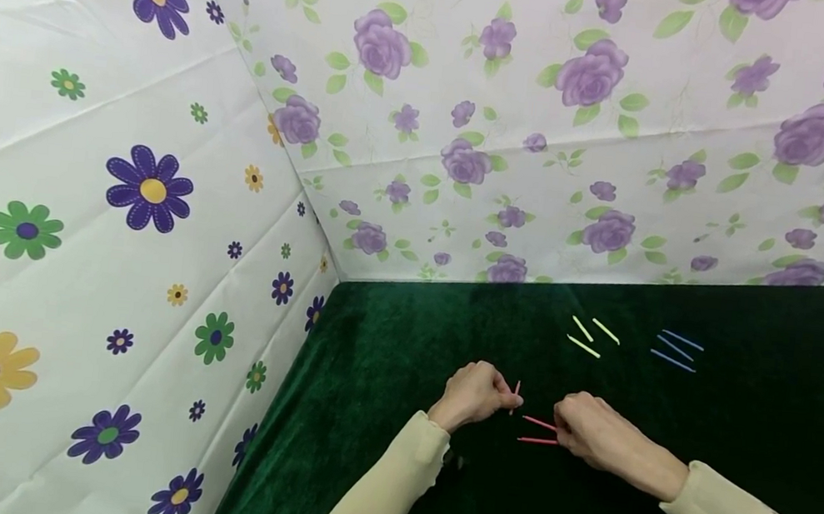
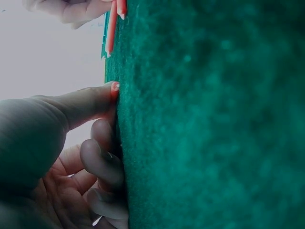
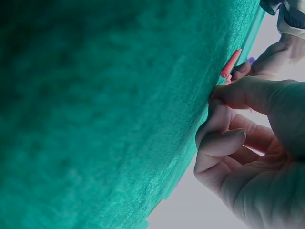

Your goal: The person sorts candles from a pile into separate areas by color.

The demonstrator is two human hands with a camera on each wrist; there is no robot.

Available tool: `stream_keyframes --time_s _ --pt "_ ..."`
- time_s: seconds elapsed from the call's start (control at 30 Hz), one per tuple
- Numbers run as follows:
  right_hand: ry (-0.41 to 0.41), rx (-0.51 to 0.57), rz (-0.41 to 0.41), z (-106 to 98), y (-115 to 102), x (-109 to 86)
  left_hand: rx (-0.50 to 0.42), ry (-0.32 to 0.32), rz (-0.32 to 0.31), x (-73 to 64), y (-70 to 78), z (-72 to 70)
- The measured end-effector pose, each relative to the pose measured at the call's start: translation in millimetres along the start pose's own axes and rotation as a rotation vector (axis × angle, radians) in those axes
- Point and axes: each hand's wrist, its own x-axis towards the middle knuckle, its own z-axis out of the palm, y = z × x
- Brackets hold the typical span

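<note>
Over the dark green cloth, my left hand point(image 1: 475, 393) pinches a thin pink candle point(image 1: 517, 388) between thumb and fingertips. That candle's tip point(image 2: 115, 86) shows beside the thumb in the left wrist view. To its right, my right hand point(image 1: 607, 441) has its fingers curled at the ends of two more pink candles. The upper candle point(image 1: 539, 423) slants slightly and the lower candle point(image 1: 538, 440) lies level, both pointing toward the left hand. In the right wrist view, the thumb and forefinger point(image 3: 221, 102) meet close to the cloth and hide the two candles.
Three yellow candles point(image 1: 583, 347) lie farther back on the green cloth point(image 1: 403, 340). Right of them are three blue candles point(image 1: 675, 362). A white flowered sheet point(image 1: 414, 232) hangs behind the table, and another sheet point(image 1: 61, 295) hangs along the left side.
</note>
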Motion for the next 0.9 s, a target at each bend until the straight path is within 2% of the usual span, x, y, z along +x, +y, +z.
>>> stream_keyframes --time_s 0.37,0.53,0.67,0.9 --pt "0.035 -0.004 0.023 -10 3 2.7 0.009 0.004 -0.002 0.7 0.4 -0.7" --pt "0.032 0.014 0.029 -12 13 9.5 0.012 0.004 -0.012 1.4 1.0 -0.8" --pt "0.019 0.041 0.071 -20 8 13.4 0.011 0.003 -0.016 1.3 1.3 -0.5" --pt "0.050 0.005 0.058 -25 13 28.0 0.005 -0.005 -0.009 0.4 1.1 -0.4"
